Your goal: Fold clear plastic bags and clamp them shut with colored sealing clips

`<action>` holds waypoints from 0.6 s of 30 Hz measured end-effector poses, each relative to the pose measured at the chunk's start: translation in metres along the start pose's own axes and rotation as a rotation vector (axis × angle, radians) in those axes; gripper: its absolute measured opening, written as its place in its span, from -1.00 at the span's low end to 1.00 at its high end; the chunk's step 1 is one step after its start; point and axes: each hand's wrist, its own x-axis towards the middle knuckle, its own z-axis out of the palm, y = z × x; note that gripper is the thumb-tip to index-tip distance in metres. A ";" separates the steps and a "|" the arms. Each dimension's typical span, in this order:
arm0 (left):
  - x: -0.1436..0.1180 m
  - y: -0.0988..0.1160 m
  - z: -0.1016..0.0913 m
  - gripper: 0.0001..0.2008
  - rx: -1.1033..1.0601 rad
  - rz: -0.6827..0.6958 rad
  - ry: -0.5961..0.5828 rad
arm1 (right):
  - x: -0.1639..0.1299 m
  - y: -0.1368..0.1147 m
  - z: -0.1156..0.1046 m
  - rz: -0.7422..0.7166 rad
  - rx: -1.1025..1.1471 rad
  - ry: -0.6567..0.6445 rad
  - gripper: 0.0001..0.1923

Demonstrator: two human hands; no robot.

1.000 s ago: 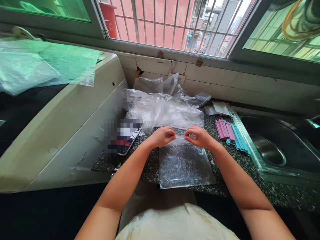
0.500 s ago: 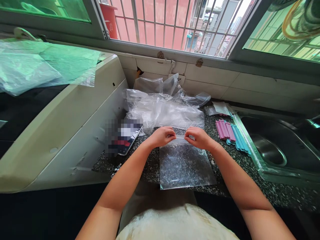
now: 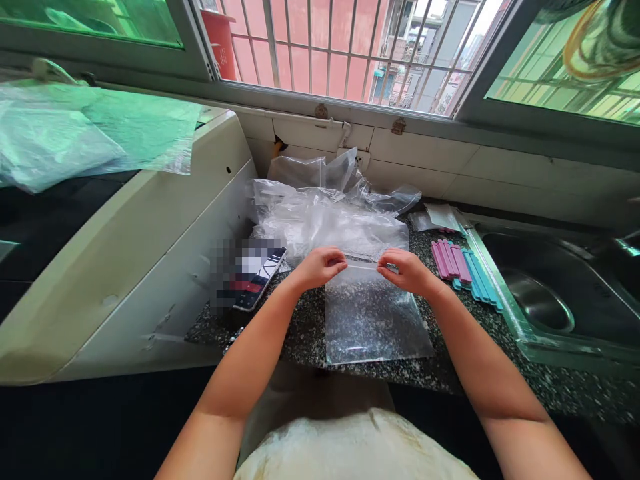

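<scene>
A clear zip bag [image 3: 373,320] lies flat on the speckled granite counter [image 3: 500,333] in front of me. My left hand [image 3: 320,265] pinches the left part of its top strip. My right hand [image 3: 407,270] pinches the same strip further right. The strip stretches taut between my fingertips, slightly raised off the counter. Behind the bag sits a crumpled heap of clear plastic bags [image 3: 325,213].
Pink sticks [image 3: 450,260] and blue sticks [image 3: 480,277] lie right of the bag, beside a steel sink [image 3: 540,300]. A phone [image 3: 257,273] rests at the left by a white appliance [image 3: 125,247] draped with plastic sheet [image 3: 90,133]. A barred window stands behind.
My hands have drawn a little further apart along the bag's top strip and lifted it slightly away from me. The bag's lower edge has slid up the counter.
</scene>
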 end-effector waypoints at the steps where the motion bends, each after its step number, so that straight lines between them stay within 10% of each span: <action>1: 0.000 0.000 0.000 -0.89 0.005 -0.002 0.002 | 0.000 0.000 0.000 -0.002 -0.001 -0.005 -0.86; 18: 0.000 0.003 0.003 -0.90 0.044 0.035 -0.043 | -0.001 -0.002 0.005 -0.005 0.034 -0.073 -0.89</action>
